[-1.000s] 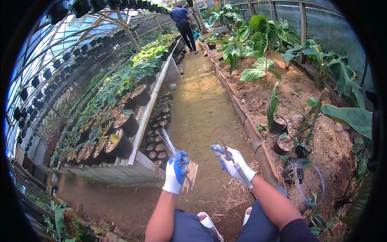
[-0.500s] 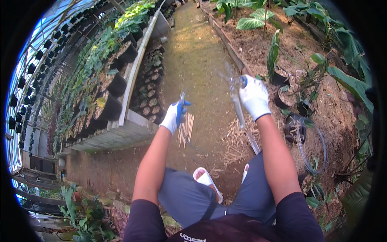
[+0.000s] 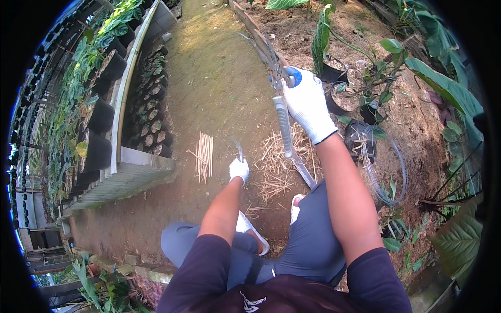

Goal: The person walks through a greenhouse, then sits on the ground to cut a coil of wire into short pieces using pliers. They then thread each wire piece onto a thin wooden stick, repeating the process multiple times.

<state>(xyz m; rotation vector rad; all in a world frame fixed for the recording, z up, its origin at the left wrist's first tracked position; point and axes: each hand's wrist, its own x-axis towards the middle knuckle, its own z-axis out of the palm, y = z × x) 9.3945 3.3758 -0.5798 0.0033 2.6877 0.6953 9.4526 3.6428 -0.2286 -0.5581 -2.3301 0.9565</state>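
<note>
On the dirt path between plant beds: right hand [image 3: 308, 104], in a white glove, grips metal shears [image 3: 279, 88], long axis running near-to-far, blades pointing far-left. Left hand [image 3: 239, 169], gloved, pinches a thin curved strip [image 3: 238, 148] standing upward. Pale straight sticks [image 3: 204, 155] lie bundled just left; dry straw [image 3: 276, 167] scattered right.

gloves [image 3: 308, 101]: white knitted cloth, matt, on both hands
shears [image 3: 282, 107]: dull grey metal blades, blue and pale plastic grips, smooth
sticks [image 3: 204, 155]: pale split wood, dry, matt
straw [image 3: 276, 167]: dry fibre, rough
path [image 3: 209, 78]: packed earth, matt, mossy tint
pots [image 3: 96, 151]: black plastic, dull
trousers [image 3: 308, 245]: smooth grey-blue cloth
</note>
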